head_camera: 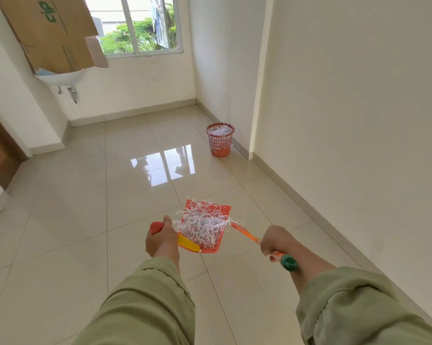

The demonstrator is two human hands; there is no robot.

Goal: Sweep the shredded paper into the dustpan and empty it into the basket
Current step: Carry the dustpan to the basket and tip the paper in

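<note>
Left hand curled round the dustpan handle, held above the tiled floor. Pan orange-red, heaped with white shredded paper. Right hand gripping the orange, green-capped brush; bristle end blurred against the paper. Red mesh basket well apart by the wall, already holding shreds.

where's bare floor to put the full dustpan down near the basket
Bare tiles lie all round the basket on its left and near sides, out to the dustpan. Tight only on its right, by the wall corner.
</note>
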